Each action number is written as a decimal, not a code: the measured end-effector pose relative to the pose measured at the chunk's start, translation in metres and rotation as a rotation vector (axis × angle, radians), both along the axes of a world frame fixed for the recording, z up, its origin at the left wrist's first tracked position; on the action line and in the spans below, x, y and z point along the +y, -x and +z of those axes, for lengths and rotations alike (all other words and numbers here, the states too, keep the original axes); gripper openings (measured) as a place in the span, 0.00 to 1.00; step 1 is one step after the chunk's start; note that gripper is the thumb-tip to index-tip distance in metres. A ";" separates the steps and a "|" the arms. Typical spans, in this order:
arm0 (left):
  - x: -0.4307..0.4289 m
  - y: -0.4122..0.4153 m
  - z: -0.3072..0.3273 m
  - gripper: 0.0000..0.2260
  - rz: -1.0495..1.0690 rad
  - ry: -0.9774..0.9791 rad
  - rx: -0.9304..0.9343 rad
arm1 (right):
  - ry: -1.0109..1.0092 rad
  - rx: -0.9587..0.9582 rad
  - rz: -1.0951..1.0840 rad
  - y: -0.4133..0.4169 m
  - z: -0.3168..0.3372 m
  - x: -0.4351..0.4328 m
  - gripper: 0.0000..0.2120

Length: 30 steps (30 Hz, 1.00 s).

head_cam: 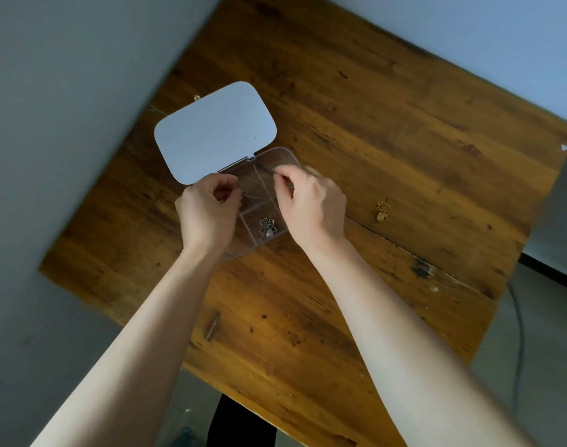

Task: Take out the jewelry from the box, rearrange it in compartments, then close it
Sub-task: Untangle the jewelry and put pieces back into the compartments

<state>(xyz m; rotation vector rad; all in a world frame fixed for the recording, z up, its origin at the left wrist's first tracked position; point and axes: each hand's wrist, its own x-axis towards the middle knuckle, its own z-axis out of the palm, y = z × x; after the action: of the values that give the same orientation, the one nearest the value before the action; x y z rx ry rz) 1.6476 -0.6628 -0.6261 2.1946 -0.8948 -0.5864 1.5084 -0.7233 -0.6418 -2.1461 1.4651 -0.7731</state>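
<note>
A clear plastic box [280, 155] with compartments lies open on the wooden table, its white lid [215, 132] folded back to the far left. A silver chain with a pendant [268, 226] is heaped in the near compartment. My left hand [208, 211] and my right hand [309, 200] hover over the box, each pinching an end of a thin chain [250, 195] that hangs into a middle compartment. The chain is faint and partly hidden by my fingers. A gold piece of jewelry [381, 211] lies on the table to the right of the box.
The wooden table [388, 130] has a long crack running right from the box. A small gold item [196, 97] lies beyond the lid near the far edge. A cable [519, 333] hangs off the table's right side.
</note>
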 end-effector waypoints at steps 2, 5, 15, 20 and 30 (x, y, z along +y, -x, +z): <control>0.004 -0.001 -0.002 0.06 -0.020 0.009 -0.019 | 0.010 0.029 -0.009 -0.001 -0.003 -0.001 0.09; 0.009 -0.001 -0.003 0.06 -0.033 0.020 -0.016 | 0.007 -0.005 -0.017 0.002 -0.004 0.001 0.09; 0.009 0.018 0.010 0.10 -0.237 -0.085 -0.195 | -0.108 -0.194 0.037 0.055 0.011 0.013 0.09; 0.014 0.069 0.016 0.11 -0.296 0.025 -0.321 | -0.207 -0.051 -0.166 0.116 0.003 0.026 0.10; 0.029 0.137 -0.028 0.14 -0.777 -0.130 -0.387 | -0.206 0.215 -0.138 0.162 -0.023 0.012 0.16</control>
<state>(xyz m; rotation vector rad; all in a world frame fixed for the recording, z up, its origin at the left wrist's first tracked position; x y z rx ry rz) 1.5105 -0.6337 -0.6545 2.0557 -1.9988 -0.5789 1.3469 -0.7118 -0.6645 -2.0376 1.7351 -0.4234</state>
